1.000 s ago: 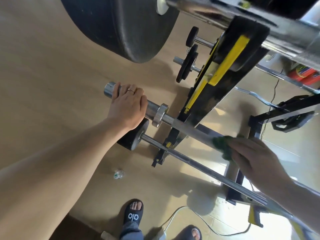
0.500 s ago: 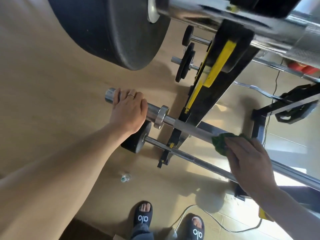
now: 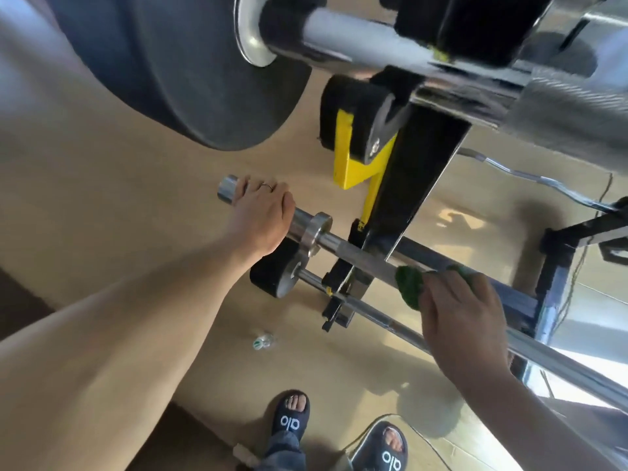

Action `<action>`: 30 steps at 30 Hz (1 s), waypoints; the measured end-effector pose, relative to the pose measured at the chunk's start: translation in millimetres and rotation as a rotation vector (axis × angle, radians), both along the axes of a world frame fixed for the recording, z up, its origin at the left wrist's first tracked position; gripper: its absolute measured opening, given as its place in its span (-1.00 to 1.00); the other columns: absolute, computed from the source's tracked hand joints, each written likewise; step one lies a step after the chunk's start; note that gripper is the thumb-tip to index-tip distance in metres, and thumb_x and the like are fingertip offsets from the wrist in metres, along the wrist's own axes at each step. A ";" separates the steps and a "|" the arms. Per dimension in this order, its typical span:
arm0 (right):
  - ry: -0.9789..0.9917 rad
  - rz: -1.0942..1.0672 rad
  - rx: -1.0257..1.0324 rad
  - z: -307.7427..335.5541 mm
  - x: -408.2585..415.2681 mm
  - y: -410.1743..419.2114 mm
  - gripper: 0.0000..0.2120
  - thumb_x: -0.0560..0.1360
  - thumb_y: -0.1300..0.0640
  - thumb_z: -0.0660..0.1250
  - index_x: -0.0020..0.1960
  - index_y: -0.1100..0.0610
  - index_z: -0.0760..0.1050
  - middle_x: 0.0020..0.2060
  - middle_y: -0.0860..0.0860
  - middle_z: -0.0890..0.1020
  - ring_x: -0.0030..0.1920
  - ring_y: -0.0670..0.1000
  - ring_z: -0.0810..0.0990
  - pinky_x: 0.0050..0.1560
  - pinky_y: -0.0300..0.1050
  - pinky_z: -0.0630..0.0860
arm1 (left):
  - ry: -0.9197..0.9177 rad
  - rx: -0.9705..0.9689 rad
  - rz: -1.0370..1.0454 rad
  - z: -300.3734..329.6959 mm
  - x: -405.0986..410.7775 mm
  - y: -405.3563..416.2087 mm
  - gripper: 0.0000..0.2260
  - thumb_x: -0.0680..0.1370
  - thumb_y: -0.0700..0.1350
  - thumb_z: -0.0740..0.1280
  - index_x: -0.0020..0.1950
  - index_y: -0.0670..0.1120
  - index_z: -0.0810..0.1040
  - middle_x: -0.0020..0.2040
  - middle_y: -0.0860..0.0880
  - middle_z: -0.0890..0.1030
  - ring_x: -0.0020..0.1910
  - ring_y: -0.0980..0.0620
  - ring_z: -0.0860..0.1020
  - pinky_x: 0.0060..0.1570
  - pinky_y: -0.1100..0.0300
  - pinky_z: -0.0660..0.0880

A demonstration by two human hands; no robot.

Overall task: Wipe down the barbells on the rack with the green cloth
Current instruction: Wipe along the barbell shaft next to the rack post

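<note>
left hand (image 3: 260,220) gripped the barbell (image 3: 356,254) sleeve, right hand (image 3: 458,321) clenched the green cloth (image 3: 409,287) on the shaft; firm wraparound pressure was likely best

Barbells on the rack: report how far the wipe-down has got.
Nothing visibly marks any bar as finished. In hand: the right hand holds the green cloth on the middle barbell beside the rack upright, while the left hand grips its sleeve end. Possibly left: the lower barbell and the top barbell.
</note>
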State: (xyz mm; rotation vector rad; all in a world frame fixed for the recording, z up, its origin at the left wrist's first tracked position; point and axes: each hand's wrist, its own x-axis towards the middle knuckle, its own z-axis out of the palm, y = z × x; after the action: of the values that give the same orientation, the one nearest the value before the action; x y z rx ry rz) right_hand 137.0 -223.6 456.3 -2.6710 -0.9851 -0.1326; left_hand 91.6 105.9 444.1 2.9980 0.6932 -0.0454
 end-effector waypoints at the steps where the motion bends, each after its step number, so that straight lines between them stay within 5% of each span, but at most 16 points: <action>1: 0.004 0.006 0.016 -0.5 -2.4 9.3 -0.90 0.50 0.22 0.33 -0.03 0.19 0.61 -0.12 0.07 0.62 -0.09 0.12 0.48 -0.08 0.04 0.48 | -0.022 0.007 0.007 -2.5 -2.8 -1.6 -0.64 0.65 0.02 -0.14 -0.09 -0.04 0.39 -0.05 -0.10 0.56 0.11 -0.14 0.48 0.41 -0.11 0.25; 4: -0.016 0.077 0.031 0.8 -3.0 49.4 -0.90 0.49 0.23 0.37 0.01 0.16 0.59 -0.09 0.04 0.60 -0.05 0.10 0.47 -0.04 0.00 0.47 | -0.119 0.011 0.018 -8.6 -2.6 0.0 -0.73 0.66 0.00 -0.08 -0.12 -0.01 0.32 -0.05 -0.09 0.55 0.12 -0.11 0.48 0.44 -0.07 0.21; 8: 0.004 0.140 0.045 0.3 -4.0 71.0 -0.86 0.54 0.19 0.34 0.08 0.13 0.59 -0.05 0.02 0.59 -0.05 0.08 0.47 -0.01 -0.01 0.51 | -0.155 0.098 -0.012 -13.9 -4.0 1.0 -0.65 0.63 -0.02 -0.05 -0.12 -0.09 0.47 -0.11 -0.11 0.59 0.04 -0.14 0.50 0.36 -0.12 0.32; 12: -0.084 0.153 0.071 -7.1 -1.2 22.3 -0.79 0.49 0.28 0.41 0.12 0.19 0.63 -0.03 0.06 0.64 -0.05 0.14 0.52 -0.04 0.05 0.53 | -0.104 0.143 -0.019 -12.4 -4.4 1.0 -0.64 0.61 -0.03 -0.02 -0.14 -0.10 0.51 -0.14 -0.10 0.60 0.00 -0.13 0.51 0.34 -0.11 0.33; 16: -0.083 0.078 0.087 -13.1 2.4 -17.5 -0.77 0.53 0.20 0.27 0.09 0.22 0.64 -0.02 0.08 0.66 -0.07 0.16 0.49 -0.06 0.06 0.47 | -0.118 0.122 -0.018 -12.2 -3.7 0.8 -0.62 0.64 -0.02 -0.05 -0.08 -0.08 0.53 -0.05 -0.07 0.60 0.06 -0.10 0.51 0.41 -0.09 0.28; 24: 0.017 0.082 0.108 -3.8 -23.1 67.3 -0.83 0.51 0.25 0.36 0.09 0.18 0.61 -0.01 0.04 0.61 -0.04 0.08 0.47 -0.04 0.03 0.49 | -0.161 0.098 -0.006 -15.8 -5.6 0.9 -0.60 0.68 0.01 -0.09 -0.01 -0.04 0.52 -0.04 -0.03 0.58 0.07 -0.05 0.48 0.44 -0.05 0.22; 30: 0.110 0.029 0.479 50.0 -44.0 123.3 -0.80 0.62 0.21 0.23 0.15 0.19 0.60 0.02 0.00 0.62 -0.03 0.00 0.50 -0.04 -0.16 0.48 | -0.167 -0.106 -0.038 -11.8 -10.8 7.2 -0.52 0.67 0.09 -0.17 0.25 0.00 0.49 0.18 -0.01 0.54 0.30 -0.03 0.39 0.52 -0.04 0.06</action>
State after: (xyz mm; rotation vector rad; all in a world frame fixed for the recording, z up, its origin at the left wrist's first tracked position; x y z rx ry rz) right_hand 92.9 -100.3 506.2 -2.2017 -0.8330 -0.1862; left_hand 80.8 113.1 432.3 2.8721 0.5967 0.1588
